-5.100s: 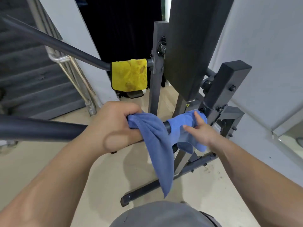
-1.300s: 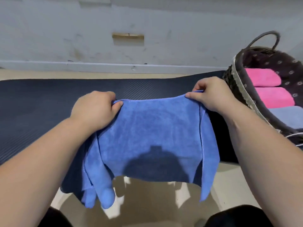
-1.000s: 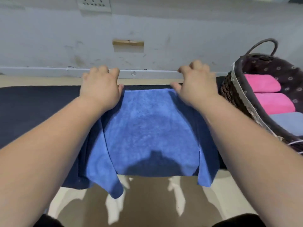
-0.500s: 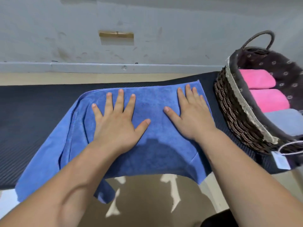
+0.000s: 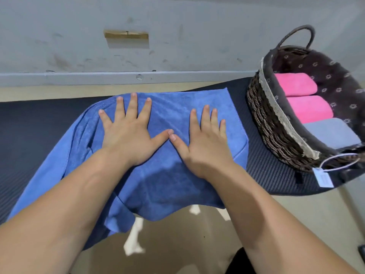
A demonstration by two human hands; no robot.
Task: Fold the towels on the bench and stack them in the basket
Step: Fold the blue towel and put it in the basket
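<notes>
A blue towel (image 5: pixel 169 182) lies spread on the dark padded bench (image 5: pixel 35 127), its near edge hanging over the front. My left hand (image 5: pixel 128 133) and my right hand (image 5: pixel 205 139) press flat on it side by side, fingers straight and spread, thumb tips almost touching. At the bench's right end stands a dark wicker basket (image 5: pixel 266 123) with a lace-trimmed lining. Inside it lie two folded pink towels (image 5: pixel 300 95) and a folded grey-blue towel (image 5: pixel 331 133).
A grey wall with a skirting strip (image 5: pixel 118 78) runs behind the bench. A white tag (image 5: pixel 323 179) on a cord hangs from the basket's near side. Beige floor (image 5: pixel 187 244) shows below the bench's front edge.
The towel went from held at two corners to laid out on the bench. Both hands opened flat on it and have since slid together until the thumbs nearly meet.
</notes>
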